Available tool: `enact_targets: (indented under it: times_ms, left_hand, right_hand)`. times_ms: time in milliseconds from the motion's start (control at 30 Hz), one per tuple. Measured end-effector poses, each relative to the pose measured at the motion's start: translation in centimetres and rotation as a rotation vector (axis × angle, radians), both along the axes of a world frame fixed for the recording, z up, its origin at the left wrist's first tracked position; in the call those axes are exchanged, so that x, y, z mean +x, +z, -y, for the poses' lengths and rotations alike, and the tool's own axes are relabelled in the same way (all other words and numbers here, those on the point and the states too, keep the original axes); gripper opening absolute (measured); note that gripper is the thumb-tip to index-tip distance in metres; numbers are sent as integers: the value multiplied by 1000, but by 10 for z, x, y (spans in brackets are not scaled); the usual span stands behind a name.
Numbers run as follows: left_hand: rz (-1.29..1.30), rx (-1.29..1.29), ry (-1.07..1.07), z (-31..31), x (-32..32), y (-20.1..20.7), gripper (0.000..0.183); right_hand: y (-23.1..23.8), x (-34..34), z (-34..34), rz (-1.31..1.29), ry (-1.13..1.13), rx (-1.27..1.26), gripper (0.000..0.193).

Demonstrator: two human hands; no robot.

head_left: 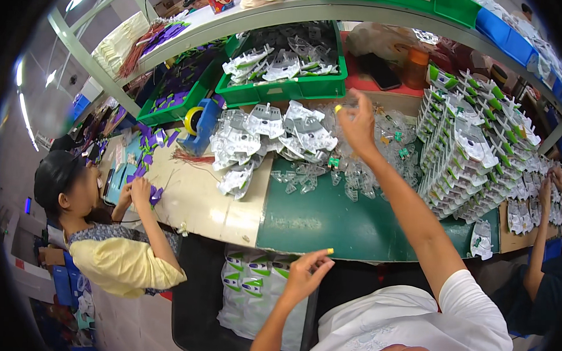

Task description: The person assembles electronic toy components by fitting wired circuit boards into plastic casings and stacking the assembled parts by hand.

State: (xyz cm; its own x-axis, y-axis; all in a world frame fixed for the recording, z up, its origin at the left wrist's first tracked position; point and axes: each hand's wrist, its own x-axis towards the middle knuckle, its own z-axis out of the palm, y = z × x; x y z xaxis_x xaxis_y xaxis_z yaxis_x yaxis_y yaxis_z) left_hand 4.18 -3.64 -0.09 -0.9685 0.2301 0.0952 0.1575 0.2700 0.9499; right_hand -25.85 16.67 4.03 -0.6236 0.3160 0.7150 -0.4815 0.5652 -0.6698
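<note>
Workshop, long pale bench [211, 204] with a dark green mat [316, 224]; a metal shelf [237, 26] runs above its rear; a co-worker in a black cap and yellow sleeve [120, 262] sits at left among purple fabric-like pieces [145, 146]; another person's hands [553, 186] work at far right.

Right hand [357, 122] — yellow cover on one fingertip — raised over the rear of the loose heap of clear plastic parts [372, 176], fingers bent and parted; left hand [305, 274], also yellow-tipped, hovers at the mat's near edge, thumb and fingers a little apart; whether either carries a small part, cannot tell.

The clear heap lies on the mat, between a pile of white-and-grey moulded shells [245, 136] and tall stacks of white shells with green edges [467, 146]; black plastic bin [197, 297] below, beside the left forearm, holding white-and-green wrapped pieces [254, 293].
</note>
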Motion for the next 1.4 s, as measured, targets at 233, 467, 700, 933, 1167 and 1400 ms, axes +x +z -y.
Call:
enact_targets:
  times_ms: [233, 467, 700, 933, 1167, 1400]
  left_hand:
    - [-40, -20, -29, -9, -8, -15, 28]
    - [0, 14, -52, -2, -9, -14, 26]
    - [15, 92, 12, -10, -22, 9, 21]
    - [-30, 251, 138, -38, -61, 18, 27]
    - [-7, 446, 85, -67, -80, 41, 39]
    - [-79, 329, 76, -91, -74, 47, 13]
  right_hand:
    - [-14, -84, -39, 322, -115, 152, 45]
    - [15, 9, -7, -5, 42, -91, 22]
    - [25, 114, -5, 184, 290, -78, 19]
    - [35, 173, -12, 210, 307, 343, 24]
    - [36, 207, -41, 217, 391, 448, 28]
    - [29, 228, -68, 140, 363, 628, 30]
